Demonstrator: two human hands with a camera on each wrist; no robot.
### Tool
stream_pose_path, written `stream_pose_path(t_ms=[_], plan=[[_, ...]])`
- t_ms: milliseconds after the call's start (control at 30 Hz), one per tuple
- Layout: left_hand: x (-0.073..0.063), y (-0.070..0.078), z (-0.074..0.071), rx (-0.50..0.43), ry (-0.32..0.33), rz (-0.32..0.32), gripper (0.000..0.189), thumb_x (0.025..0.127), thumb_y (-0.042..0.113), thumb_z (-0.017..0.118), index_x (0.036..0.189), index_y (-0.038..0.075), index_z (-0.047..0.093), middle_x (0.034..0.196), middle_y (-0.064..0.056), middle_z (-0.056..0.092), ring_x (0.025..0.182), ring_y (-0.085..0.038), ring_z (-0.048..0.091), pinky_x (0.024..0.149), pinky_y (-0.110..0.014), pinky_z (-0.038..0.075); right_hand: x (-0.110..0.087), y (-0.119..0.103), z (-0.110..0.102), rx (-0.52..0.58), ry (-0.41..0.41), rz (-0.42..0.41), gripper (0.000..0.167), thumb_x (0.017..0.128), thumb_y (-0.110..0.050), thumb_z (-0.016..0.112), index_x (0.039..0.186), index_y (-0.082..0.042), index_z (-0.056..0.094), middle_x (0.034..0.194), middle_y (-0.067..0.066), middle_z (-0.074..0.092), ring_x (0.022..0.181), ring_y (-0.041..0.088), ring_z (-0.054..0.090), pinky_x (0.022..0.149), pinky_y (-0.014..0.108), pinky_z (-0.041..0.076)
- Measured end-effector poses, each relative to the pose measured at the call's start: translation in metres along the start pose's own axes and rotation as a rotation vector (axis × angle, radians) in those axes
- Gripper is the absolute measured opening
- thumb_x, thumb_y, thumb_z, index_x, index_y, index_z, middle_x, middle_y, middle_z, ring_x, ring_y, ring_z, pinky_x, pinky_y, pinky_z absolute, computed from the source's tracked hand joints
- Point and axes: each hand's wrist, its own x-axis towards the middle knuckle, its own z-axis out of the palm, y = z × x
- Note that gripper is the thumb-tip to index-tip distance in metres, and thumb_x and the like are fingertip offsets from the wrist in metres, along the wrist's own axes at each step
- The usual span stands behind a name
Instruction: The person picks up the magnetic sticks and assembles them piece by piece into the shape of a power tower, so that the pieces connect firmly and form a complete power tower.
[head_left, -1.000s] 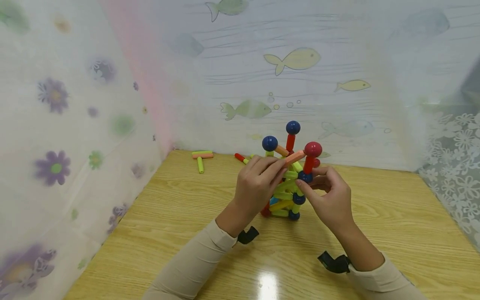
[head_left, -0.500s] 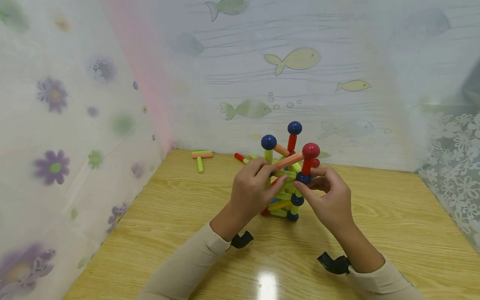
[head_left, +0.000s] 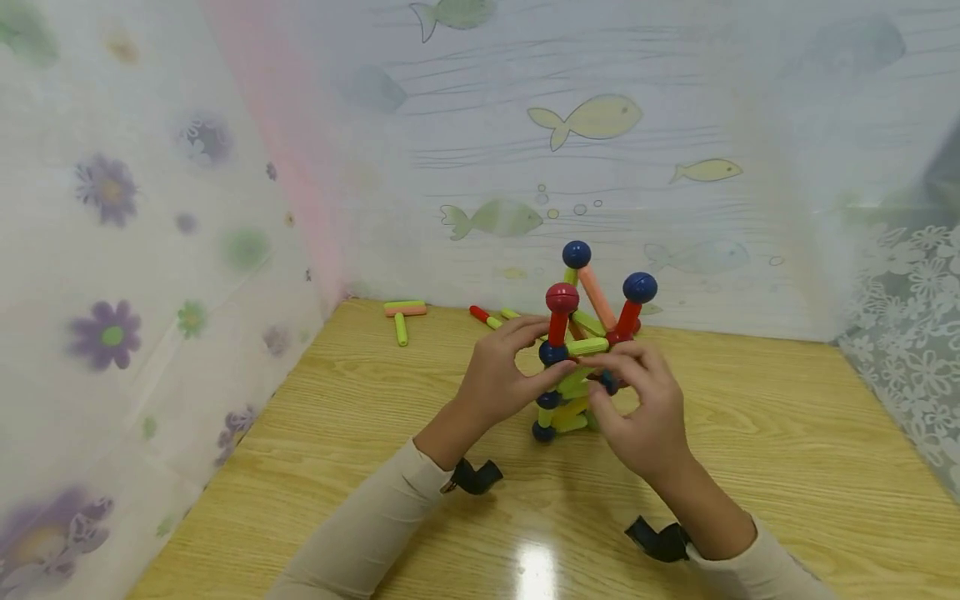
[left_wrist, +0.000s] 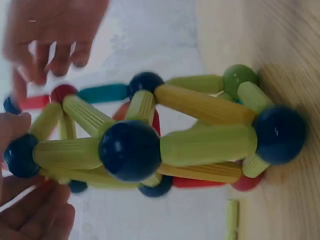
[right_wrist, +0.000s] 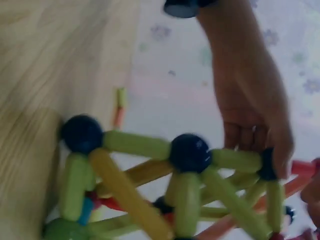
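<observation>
A tower of magnetic rods and balls (left_wrist: 207,145) stands on the table in front of me, mostly lime rods with blue balls. My left hand (head_left: 495,379) grips the upper blue ball (head_left: 554,352) at its left corner, below a red rod carrying a red ball (head_left: 562,297). On the other side, my right hand (head_left: 643,408) has its fingers loosely bent near the tower's upper part, thumb apart from them. In the left wrist view those fingers hang beside a small red ball (left_wrist: 63,93); whether they touch is unclear. Another blue ball (head_left: 640,287) tops the right corner.
At the table's far left lie loose lime and salmon rods (head_left: 405,309) in a T shape. More rods, one red (head_left: 480,314), lie behind my left hand. Patterned curtains (head_left: 390,167) border the table at the back and sides.
The tower has turned clockwise as seen from above, bringing the red-ball corner from right to left. My left hand now holds that corner's blue ball, which my right hand held before.
</observation>
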Motion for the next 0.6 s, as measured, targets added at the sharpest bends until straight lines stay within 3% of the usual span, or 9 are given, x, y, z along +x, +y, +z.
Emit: stream_pose_path(t_ms=[67,133,233,300,400,500,600], plan=[[0.001,-0.006,-0.001,-0.092,-0.030,-0.019,0.049,0.091,0.036,0.082,0.131,0.009,0.072,0.132,-0.003,0.071,0.124,-0.015,0.067,0.101,-0.030,0.055,-0.001,0.007,0.001,0.007,0.111,0.067,0.038,0.079,0.005,0.076,0.116,0.005,0.067,0.112,0.020,0.058,0.092,0.023,0.048,0.078,0.027,0.040],[0.001,-0.015,-0.004,-0.194,-0.102,-0.079,0.052,0.092,0.039,0.080,0.136,0.014,0.069,0.137,0.001,0.068,0.130,-0.013,0.062,0.107,-0.035,0.052,-0.001,0.013,0.000,0.039,0.152,0.168,0.047,0.079,0.003,0.080,0.122,0.007,0.060,0.116,0.020,0.056,0.098,0.022,0.047,0.079,0.030,0.038],[0.003,-0.036,-0.016,-0.387,-0.214,-0.202,0.052,0.098,0.039,0.071,0.144,0.016,0.062,0.144,0.001,0.064,0.136,-0.018,0.057,0.113,-0.043,0.047,-0.002,0.018,0.000,0.089,0.099,0.289,0.057,0.083,0.001,0.081,0.133,0.003,0.053,0.121,0.014,0.060,0.105,0.015,0.052,0.084,0.028,0.043],[0.003,-0.060,-0.028,-0.461,-0.211,-0.327,0.048,0.101,0.036,0.068,0.143,0.013,0.063,0.141,-0.003,0.066,0.132,-0.022,0.059,0.112,-0.048,0.047,-0.003,0.020,-0.001,0.115,0.059,0.335,0.056,0.086,0.000,0.080,0.135,0.000,0.053,0.119,0.009,0.063,0.104,0.010,0.056,0.085,0.025,0.046],[-0.001,-0.111,-0.044,-0.369,-0.038,-0.543,0.035,0.102,0.028,0.066,0.129,0.006,0.071,0.124,-0.011,0.071,0.115,-0.029,0.066,0.100,-0.049,0.054,-0.002,0.022,-0.001,0.124,0.044,0.338,0.051,0.088,-0.002,0.079,0.133,0.000,0.054,0.117,0.007,0.066,0.100,0.009,0.060,0.084,0.023,0.049],[-0.018,-0.162,-0.059,-0.115,0.111,-0.802,0.029,0.100,0.025,0.070,0.120,0.004,0.073,0.113,-0.013,0.071,0.102,-0.030,0.066,0.088,-0.046,0.056,-0.002,0.023,-0.001,0.142,0.048,0.332,0.049,0.089,-0.003,0.079,0.131,0.001,0.054,0.115,0.005,0.067,0.098,0.009,0.062,0.084,0.022,0.050],[-0.036,-0.197,-0.074,0.092,0.125,-0.978,0.033,0.097,0.026,0.075,0.116,-0.001,0.070,0.105,-0.013,0.066,0.095,-0.029,0.062,0.082,-0.042,0.055,-0.002,0.023,-0.001,0.156,0.045,0.330,0.048,0.088,-0.003,0.080,0.130,0.000,0.055,0.114,0.003,0.067,0.096,0.010,0.063,0.083,0.021,0.050]])
